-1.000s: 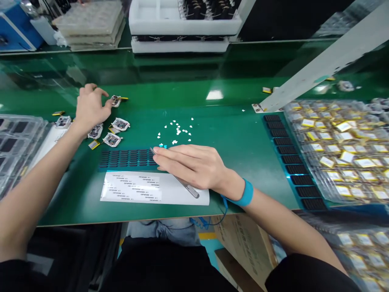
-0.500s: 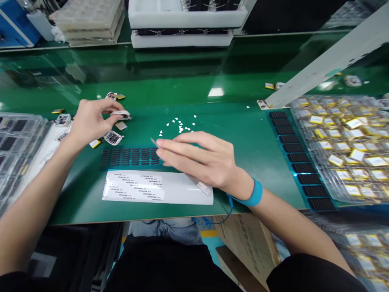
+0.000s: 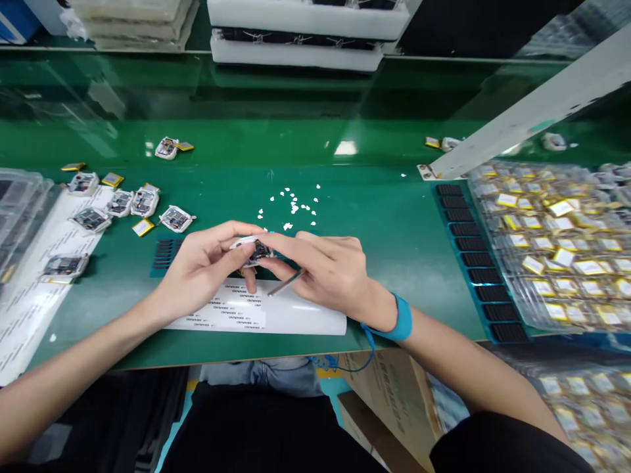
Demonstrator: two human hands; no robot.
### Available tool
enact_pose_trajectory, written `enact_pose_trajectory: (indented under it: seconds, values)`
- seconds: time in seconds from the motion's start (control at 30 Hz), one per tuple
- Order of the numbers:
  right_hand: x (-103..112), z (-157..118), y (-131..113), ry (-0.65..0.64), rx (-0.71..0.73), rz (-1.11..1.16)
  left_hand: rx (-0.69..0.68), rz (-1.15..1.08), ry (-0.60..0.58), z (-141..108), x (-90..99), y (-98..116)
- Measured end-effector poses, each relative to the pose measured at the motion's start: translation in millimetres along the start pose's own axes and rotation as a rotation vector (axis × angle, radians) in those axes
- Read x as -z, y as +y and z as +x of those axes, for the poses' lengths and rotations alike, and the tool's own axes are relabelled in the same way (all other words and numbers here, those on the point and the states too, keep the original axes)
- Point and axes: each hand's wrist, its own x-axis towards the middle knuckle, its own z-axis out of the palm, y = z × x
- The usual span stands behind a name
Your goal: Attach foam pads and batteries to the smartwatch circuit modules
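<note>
A small white device housing (image 3: 252, 251) with a circuit board inside is held above the printed label sheet (image 3: 296, 309). My left hand (image 3: 210, 263) pinches its left side between thumb and fingers. Against its right side are the fingertips of my right hand (image 3: 320, 269), which also grips thin metal tweezers (image 3: 286, 282) pointing down to the left. Behind my hands lie scattered small white pieces (image 3: 294, 207) on the green mat. A strip of black pads (image 3: 165, 255) is partly covered by my left hand. A blue band circles my right wrist.
Several open housings (image 3: 176, 219) and yellow-edged batteries (image 3: 142, 227) lie at the left, some on a long paper sheet (image 3: 29, 315). Clear trays of batteries (image 3: 557, 243) stand at the right, beside another black pad strip (image 3: 473, 259). A white post (image 3: 522, 105) slants across the back right.
My left hand has moved right with the housing to the middle and now meets my right hand. The tweezers now point down-left. The view has shifted slightly.
</note>
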Motion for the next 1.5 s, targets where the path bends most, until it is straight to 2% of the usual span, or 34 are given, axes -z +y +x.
enact_pose_trajectory:
  seconds: [0.07, 0.17, 0.27, 0.4, 0.5, 0.6, 0.7, 0.77, 0.83, 0.93, 1.03, 1.1, 1.23, 1.4, 1.5]
  values:
    - [-2, -1, -1, -0.025, 0.006, -0.080, -0.001, 0.024, 0.020, -1, 0.1, -2]
    - [-4, -2, -3, 0.030, 0.039, -0.115, 0.007, 0.011, 0.038, -3, -0.9, -4]
    - [-5, -2, -6, 0.098, 0.063, -0.085, -0.015, 0.007, 0.079, -6, -5.0, -2]
    - [-6, -3, -9, 0.121, 0.007, -0.030, -0.056, 0.060, 0.146, -10, -10.3, -1]
    - [-4, -3, -9, 0.080, 0.033, -0.027, -0.105, 0.124, 0.149, -13, -11.3, -2]
    - [0, -2, -9, 0.022, 0.062, 0.039, -0.184, 0.286, 0.168, -16, -10.9, -3]
    - [2, -2, -11, -0.017, 0.028, 0.128, -0.266, 0.471, 0.212, -18, -10.8, -3]
    - [3, -1, -12, -0.044, 0.006, 0.147, -0.281, 0.500, 0.212, -19, -11.0, -3]
    - [3, 0, -11, -0.072, -0.007, 0.164, -0.232, 0.434, 0.200, -19, -10.9, -4]
    - [2, 2, -6, -0.092, -0.100, 0.274, -0.135, 0.245, 0.205, -18, -9.1, -6]
    - [0, 3, -2, -0.126, -0.154, 0.360, -0.119, 0.135, 0.228, -17, -6.2, -9]
    - [0, 3, -2, -0.151, -0.129, 0.337, -0.123, 0.157, 0.215, -15, -5.1, -10]
    - [-1, 1, -4, -0.123, -0.070, 0.207, -0.119, 0.254, 0.092, -15, -5.7, -10]
    - [-2, -2, 0, -0.007, -0.012, 0.120, -0.020, 0.077, 0.019, -14, -5.7, -3]
    - [-1, -3, 5, -0.017, 0.103, 0.054, 0.052, -0.010, 0.001, -14, -5.1, -1]
